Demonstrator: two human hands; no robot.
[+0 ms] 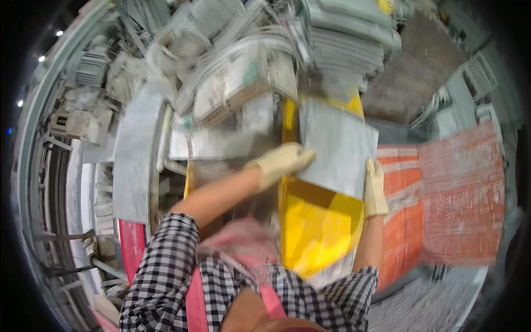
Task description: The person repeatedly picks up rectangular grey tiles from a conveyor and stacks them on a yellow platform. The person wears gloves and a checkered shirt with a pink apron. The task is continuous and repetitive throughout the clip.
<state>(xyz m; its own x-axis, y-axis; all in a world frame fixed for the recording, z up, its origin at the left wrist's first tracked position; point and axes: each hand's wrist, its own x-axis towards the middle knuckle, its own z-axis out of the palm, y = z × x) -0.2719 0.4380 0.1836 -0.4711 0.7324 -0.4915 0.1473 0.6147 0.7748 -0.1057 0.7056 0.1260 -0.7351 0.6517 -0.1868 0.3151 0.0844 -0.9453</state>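
The gloved fingers point(307, 156) of the left hand point(283, 164) are closed on the left edge of a flat grey sheet point(338, 146), while the right hand point(375, 188) grips its right edge, thumb upward; what the fingers do underneath is hidden, and motion blur softens both grips. In the head view the grey sheet sits just right of centre, tilted, above a yellow surface point(318, 229) that shows along its upper and lower sides. Whether sheet and surface touch, I cannot tell.

To the right, a worn orange-red panel point(462, 193) stands near the right hand. A stack of grey sheets point(345, 52) lies at the top, a brown board point(412, 63) at the upper right, and a long pale panel point(134, 160) runs down the left.

To handle the sheet well, keep both hands opposite each other so that it stays balanced, and turn it with both wrists together. The left hand sits a little higher than the right, so levelling them would likely help. Its corners look sharp: hold the edges with palms clear and keep the right corner off the orange-red panel.
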